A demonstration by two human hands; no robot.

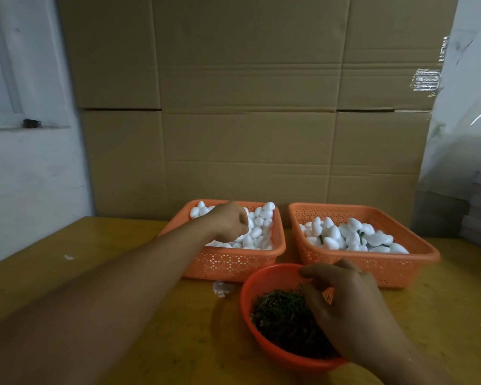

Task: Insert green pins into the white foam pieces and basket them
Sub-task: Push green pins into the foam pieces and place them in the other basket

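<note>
Left hand grip curled among foam pieces; right hand pinching green pins.

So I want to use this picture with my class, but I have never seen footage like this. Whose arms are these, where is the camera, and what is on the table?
There is no machine here. A person wears a camera on the head, looking down at their own bare arms. On the wooden table stand two orange baskets. The left hand reaches into the left basket of plain white foam pieces; whether it grips one is hidden. The right basket holds foam pieces with green stems showing. The right hand picks among green pins in a round red bowl.
</note>
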